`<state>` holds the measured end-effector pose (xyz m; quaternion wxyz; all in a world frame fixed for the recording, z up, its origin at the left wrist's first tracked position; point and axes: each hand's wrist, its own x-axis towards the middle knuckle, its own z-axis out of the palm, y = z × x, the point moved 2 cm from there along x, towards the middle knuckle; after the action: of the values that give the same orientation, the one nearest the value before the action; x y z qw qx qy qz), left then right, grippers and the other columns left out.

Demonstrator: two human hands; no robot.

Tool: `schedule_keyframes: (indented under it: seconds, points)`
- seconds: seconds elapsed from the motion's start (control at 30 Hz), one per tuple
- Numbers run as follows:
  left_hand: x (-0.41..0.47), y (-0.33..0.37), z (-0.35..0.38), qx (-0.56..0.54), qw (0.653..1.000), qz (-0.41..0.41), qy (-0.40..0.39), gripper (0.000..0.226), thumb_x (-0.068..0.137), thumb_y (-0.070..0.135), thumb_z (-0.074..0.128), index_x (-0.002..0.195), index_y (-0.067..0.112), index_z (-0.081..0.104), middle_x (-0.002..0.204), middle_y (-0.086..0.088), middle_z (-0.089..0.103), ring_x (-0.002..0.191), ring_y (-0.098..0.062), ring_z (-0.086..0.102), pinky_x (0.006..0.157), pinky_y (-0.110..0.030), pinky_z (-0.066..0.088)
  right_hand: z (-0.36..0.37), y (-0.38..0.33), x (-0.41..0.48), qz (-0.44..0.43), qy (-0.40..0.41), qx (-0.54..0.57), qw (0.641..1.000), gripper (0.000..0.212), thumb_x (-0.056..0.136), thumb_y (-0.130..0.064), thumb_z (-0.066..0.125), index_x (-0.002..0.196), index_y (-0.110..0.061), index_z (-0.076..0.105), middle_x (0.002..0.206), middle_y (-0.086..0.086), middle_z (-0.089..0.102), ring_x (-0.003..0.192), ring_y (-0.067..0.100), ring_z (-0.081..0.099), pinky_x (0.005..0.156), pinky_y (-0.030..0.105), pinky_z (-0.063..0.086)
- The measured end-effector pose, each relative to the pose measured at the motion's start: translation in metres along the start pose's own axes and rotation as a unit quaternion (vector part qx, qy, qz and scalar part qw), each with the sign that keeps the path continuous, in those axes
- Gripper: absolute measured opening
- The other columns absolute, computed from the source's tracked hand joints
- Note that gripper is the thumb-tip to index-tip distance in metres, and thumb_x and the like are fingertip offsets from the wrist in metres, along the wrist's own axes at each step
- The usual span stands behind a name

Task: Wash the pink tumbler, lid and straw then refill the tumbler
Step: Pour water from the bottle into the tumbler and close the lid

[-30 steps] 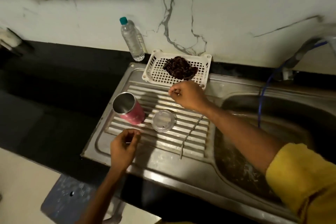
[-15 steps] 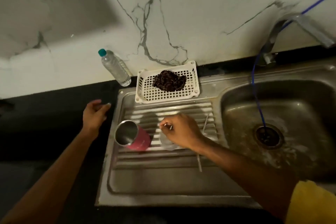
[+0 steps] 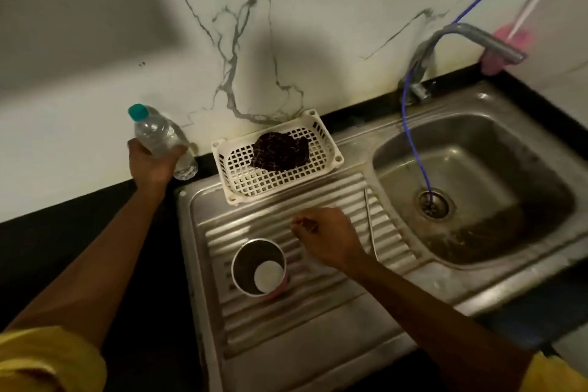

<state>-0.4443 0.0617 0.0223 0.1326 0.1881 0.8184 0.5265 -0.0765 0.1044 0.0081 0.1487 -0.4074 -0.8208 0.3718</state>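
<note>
Newly, the left hand [image 3: 149,165] has closed round the clear teal-capped plastic bottle [image 3: 153,134] at the wall. On the ribbed steel draining surface [image 3: 286,344], nearer the person than the white plastic basket [image 3: 241,176], the pink steel tumbler [image 3: 254,259] stands mouth-up beside the right hand [image 3: 327,242] (curled; holding what, I cannot tell); the thin metal straw [image 3: 370,223] lies beyond.

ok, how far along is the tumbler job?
Washing looks done: the tumbler stands open on the drainboard, with the straw lying nearby. In hand: the left hand grips the capped bottle; the right hand hovers curled beside the tumbler, and whether it holds anything is unclear. Left to do: uncap, pour, fit lid and straw. The lid is not clearly visible.
</note>
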Motion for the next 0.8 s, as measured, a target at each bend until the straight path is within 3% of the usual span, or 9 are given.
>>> schedule_keyframes:
  seconds: [0.13,0.27,0.33,0.4,0.47,0.53,0.6,0.67,0.8]
  points:
    - [-0.016,-0.003,-0.010,0.005,0.999,0.042,0.011,0.063,0.071,0.032,0.087,0.124,0.025,0.055,0.119,0.006,0.065,0.108,-0.014,0.063,0.092,-0.023,0.049,0.006,-0.013,0.002,-0.003,0.020,0.010,1.000,0.013,0.091,-0.032,0.070,0.096,-0.024,0.078,0.085,-0.008,0.075,0.077,0.004,0.067,0.072,0.024,0.051]
    - [-0.060,-0.003,-0.038,-0.015,0.998,0.055,0.009,0.057,0.074,0.016,0.088,0.118,0.024,0.053,0.104,0.012,0.063,0.097,-0.007,0.061,0.075,0.000,0.043,-0.005,-0.036,0.006,-0.036,0.041,0.061,0.997,0.008,0.090,-0.025,0.074,0.094,-0.021,0.079,0.079,-0.012,0.074,0.074,-0.002,0.067,0.072,0.017,0.051]
    - [-0.093,-0.001,-0.055,-0.017,0.999,0.047,0.019,0.060,0.073,0.008,0.087,0.121,0.019,0.053,0.099,0.015,0.059,0.089,-0.002,0.061,0.075,-0.001,0.043,-0.020,-0.057,0.006,-0.067,0.054,0.125,0.988,0.008,0.090,-0.020,0.074,0.095,-0.017,0.079,0.079,-0.014,0.073,0.074,-0.003,0.068,0.071,0.014,0.052]
    - [-0.123,-0.001,-0.070,-0.028,0.998,0.044,0.028,0.063,0.072,0.002,0.086,0.123,0.015,0.051,0.100,0.013,0.058,0.083,0.006,0.062,0.081,-0.006,0.048,-0.036,-0.082,0.007,-0.111,0.069,0.177,0.975,0.009,0.091,-0.017,0.073,0.097,-0.015,0.079,0.082,-0.009,0.075,0.077,0.004,0.071,0.074,0.024,0.058]
    - [-0.160,-0.002,-0.086,-0.040,0.997,0.055,0.039,0.061,0.072,-0.003,0.084,0.118,0.017,0.049,0.099,0.012,0.059,0.082,0.012,0.062,0.079,-0.006,0.050,-0.047,-0.110,0.006,-0.155,0.052,0.193,0.968,0.010,0.091,-0.018,0.072,0.099,-0.014,0.078,0.084,-0.006,0.076,0.077,0.009,0.072,0.076,0.032,0.060]
    - [-0.199,-0.001,-0.098,-0.041,0.996,0.065,0.048,0.061,0.072,-0.005,0.083,0.117,0.019,0.049,0.098,0.011,0.060,0.083,0.013,0.063,0.075,-0.003,0.048,-0.050,-0.140,0.002,-0.203,0.017,0.189,0.961,0.012,0.092,-0.022,0.071,0.098,-0.016,0.078,0.080,-0.013,0.073,0.074,0.007,0.070,0.075,0.031,0.059]
    - [-0.236,0.001,-0.107,-0.050,0.994,0.071,0.064,0.063,0.072,-0.005,0.084,0.120,0.017,0.050,0.099,0.010,0.062,0.086,0.010,0.065,0.076,-0.005,0.049,-0.047,-0.169,-0.009,-0.268,-0.028,0.141,0.953,0.015,0.093,-0.031,0.068,0.099,-0.020,0.078,0.071,-0.021,0.066,0.069,0.001,0.065,0.071,0.022,0.053]
    - [-0.267,0.005,-0.113,-0.051,0.992,0.083,0.074,0.067,0.070,-0.003,0.086,0.125,0.017,0.051,0.102,0.011,0.064,0.091,0.005,0.066,0.079,-0.009,0.051,-0.040,-0.192,-0.023,-0.326,-0.060,0.068,0.941,0.024,0.093,-0.042,0.067,0.103,-0.022,0.076,0.065,-0.016,0.062,0.063,0.003,0.060,0.064,0.021,0.049]
    - [-0.315,0.015,-0.113,-0.055,0.988,0.121,0.083,0.067,0.069,0.000,0.087,0.121,0.025,0.053,0.100,0.017,0.069,0.090,-0.003,0.069,0.076,-0.014,0.053,-0.025,-0.215,-0.053,-0.465,-0.036,-0.029,0.884,0.040,0.089,-0.056,0.065,0.104,-0.021,0.076,0.068,-0.016,0.059,0.057,0.002,0.053,0.054,0.018,0.043]
